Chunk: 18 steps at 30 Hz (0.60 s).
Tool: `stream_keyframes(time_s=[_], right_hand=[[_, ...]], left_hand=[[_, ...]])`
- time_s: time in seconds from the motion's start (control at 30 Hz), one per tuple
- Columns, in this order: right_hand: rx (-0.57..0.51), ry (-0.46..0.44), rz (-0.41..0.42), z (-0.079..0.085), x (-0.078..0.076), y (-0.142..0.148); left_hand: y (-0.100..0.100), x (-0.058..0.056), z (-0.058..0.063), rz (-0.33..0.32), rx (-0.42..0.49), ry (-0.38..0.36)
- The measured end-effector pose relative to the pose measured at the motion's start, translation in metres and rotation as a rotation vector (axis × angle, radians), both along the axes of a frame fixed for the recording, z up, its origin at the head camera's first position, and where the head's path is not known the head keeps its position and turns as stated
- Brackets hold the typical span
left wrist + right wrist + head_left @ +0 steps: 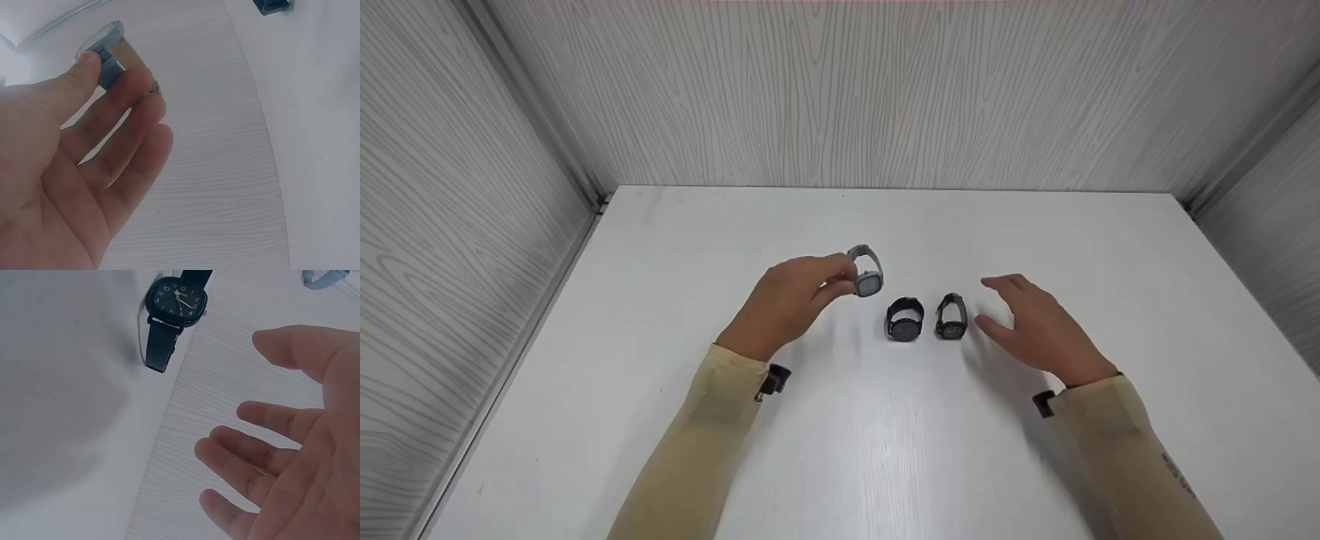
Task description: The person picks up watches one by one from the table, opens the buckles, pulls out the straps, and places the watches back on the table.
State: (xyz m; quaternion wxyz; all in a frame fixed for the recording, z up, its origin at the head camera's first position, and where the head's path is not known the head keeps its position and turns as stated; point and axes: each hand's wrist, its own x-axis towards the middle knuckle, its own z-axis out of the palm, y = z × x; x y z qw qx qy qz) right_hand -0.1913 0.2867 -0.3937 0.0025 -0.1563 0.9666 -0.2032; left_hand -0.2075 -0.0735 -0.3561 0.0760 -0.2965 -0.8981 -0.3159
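My left hand pinches a light grey-blue wristwatch between thumb and fingers, held above the white table. In the left wrist view the thumb presses beside the case of this watch, and its strap loops past the fingertips. Two dark watches stand on the table between the hands: a black round-faced watch and, to its right, a black squarish watch. My right hand hovers just right of the squarish one, fingers spread, holding nothing. White numerals show on the dial of that watch in the right wrist view.
The white table is bounded by a wood-grain back panel and side panels at left and right. Both forearms wear beige sleeves, each with a small black wrist-camera mount.
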Motion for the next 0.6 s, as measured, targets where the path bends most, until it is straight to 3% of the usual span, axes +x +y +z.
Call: stream_keyframes(time_s=[0.27, 0.6], right_hand=[[-0.009, -0.023, 0.002, -0.002, 0.004, 0.001], [-0.143, -0.055, 0.027, 0.018, 0.010, -0.008]], left_hand=[[0.004, 0.001, -0.001, -0.022, 0.001, 0.080], [0.009, 0.007, 0.002, -0.035, -0.009, 0.118]])
